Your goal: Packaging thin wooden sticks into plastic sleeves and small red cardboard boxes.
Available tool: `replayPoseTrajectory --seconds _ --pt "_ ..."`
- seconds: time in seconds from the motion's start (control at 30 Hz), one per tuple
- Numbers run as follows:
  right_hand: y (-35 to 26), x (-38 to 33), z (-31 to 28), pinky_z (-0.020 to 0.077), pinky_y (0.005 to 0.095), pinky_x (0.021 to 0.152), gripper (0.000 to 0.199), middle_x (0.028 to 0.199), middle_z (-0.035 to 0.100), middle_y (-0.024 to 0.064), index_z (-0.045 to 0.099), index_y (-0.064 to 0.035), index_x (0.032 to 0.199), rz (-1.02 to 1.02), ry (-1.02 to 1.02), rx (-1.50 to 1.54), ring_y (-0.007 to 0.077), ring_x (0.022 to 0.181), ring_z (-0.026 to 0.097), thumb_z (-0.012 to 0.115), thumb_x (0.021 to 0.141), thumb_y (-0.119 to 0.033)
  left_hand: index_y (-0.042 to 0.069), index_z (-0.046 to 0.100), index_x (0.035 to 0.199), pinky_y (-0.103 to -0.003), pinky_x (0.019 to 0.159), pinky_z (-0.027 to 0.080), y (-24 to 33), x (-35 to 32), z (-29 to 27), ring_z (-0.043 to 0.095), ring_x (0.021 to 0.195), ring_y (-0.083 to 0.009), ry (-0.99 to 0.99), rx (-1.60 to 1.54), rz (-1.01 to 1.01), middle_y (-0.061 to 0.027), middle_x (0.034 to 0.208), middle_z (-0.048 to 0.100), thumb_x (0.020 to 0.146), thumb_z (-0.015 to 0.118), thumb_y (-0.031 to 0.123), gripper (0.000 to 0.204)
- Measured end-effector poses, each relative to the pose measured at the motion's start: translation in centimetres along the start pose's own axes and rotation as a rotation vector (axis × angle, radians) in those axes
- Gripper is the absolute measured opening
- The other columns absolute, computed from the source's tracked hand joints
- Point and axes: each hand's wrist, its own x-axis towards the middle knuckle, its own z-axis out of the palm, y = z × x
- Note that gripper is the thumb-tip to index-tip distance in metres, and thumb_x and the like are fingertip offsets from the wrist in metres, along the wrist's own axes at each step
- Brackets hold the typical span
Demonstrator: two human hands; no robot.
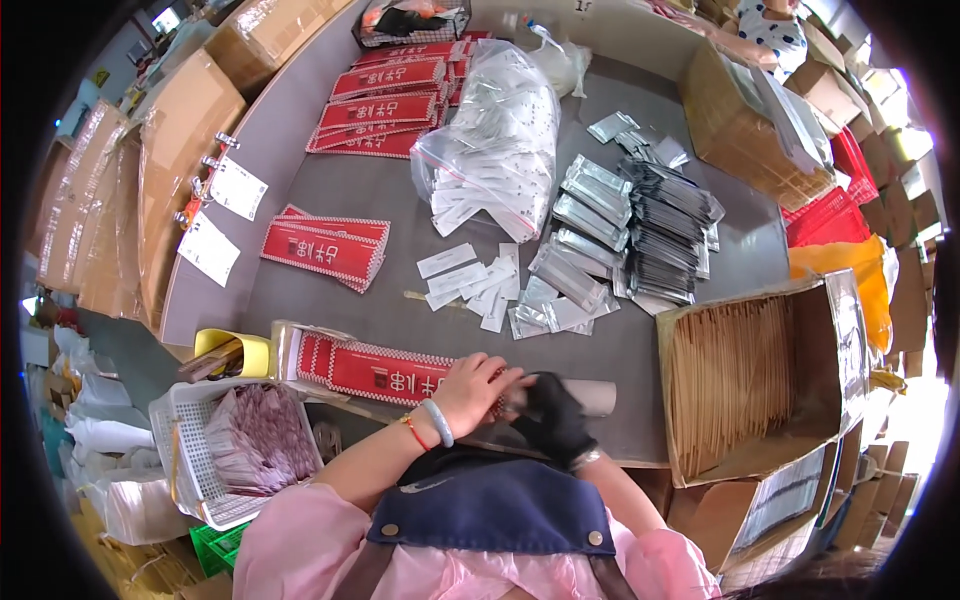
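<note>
At the table's near edge, my left hand (474,396) is closed over the right end of a row of overlapping red paper packets (385,374) with checked borders. Its fingertips meet those of my right hand (552,418), which wears a black glove. Motion smears the right fingers, so what they hold cannot be made out. A pale strip or roll (597,397) shows just past the glove. Ahead of my hands lie small white paper packets (470,278) and silver foil sachets (585,270), with more dark-edged sachets (670,230) piled to their right.
A clear bag of white packets (500,130) and stacked red packets (385,110) are farther back. Another red bundle (325,247) lies left. An open carton (845,350) holding upright brown pieces stands right; a white basket (185,450) sits near left. Another person (775,40) is far right.
</note>
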Motion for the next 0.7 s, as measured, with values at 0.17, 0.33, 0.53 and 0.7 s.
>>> replayPoseTrajectory --seconds 0.17,0.33,0.53,0.7 --pt "-0.1 0.4 -3.1 0.0385 0.0471 0.091 0.066 0.11 0.059 0.0094 0.058 -0.0121 0.114 -0.155 -0.124 -0.583 0.0318 0.103 0.055 0.082 0.059 -0.038 0.017 0.067 0.095 -0.04 0.079 0.047 1.4 0.9 -1.8 0.052 0.097 -0.0287 -0.254 0.233 0.128 -0.0076 0.103 0.055 0.071 0.071 0.019 0.024" --pt "-3.0 0.5 -7.5 0.0394 0.0462 0.09 0.064 0.108 0.06 0.0098 0.058 -0.0111 0.112 -0.092 0.045 -0.579 0.0325 0.101 0.055 0.082 0.057 -0.033 0.012 0.062 0.078 -0.04 0.077 0.046 0.2 3.1 -10.7 0.052 0.093 -0.0275 -0.139 0.242 0.192 -0.0078 0.098 0.053 0.068 0.063 0.011 0.01" --pt "-1.3 -0.5 -7.7 0.0402 0.0454 0.085 0.06 0.1 0.06 0.0094 0.058 -0.0081 0.11 0.025 0.095 -0.683 0.0325 0.096 0.057 0.082 0.061 -0.032 0.004 0.063 0.11 -0.049 0.094 0.044 -5.6 0.0 -9.4 0.051 0.111 -0.0396 0.39 0.3 -0.239 -0.0196 0.123 0.051 0.061 0.078 0.014 0.052" --pt "-1.6 -0.5 -6.4 0.0418 0.0451 0.082 0.06 0.097 0.059 0.01 0.059 -0.0098 0.107 0.022 0.048 -0.68 0.0319 0.093 0.057 0.083 0.058 -0.036 0.008 0.049 0.134 -0.062 0.105 0.027 -0.6 -2.0 -0.2 0.034 0.131 -0.0428 0.201 0.147 -0.525 -0.0197 0.141 0.038 0.059 0.086 0.039 0.089"
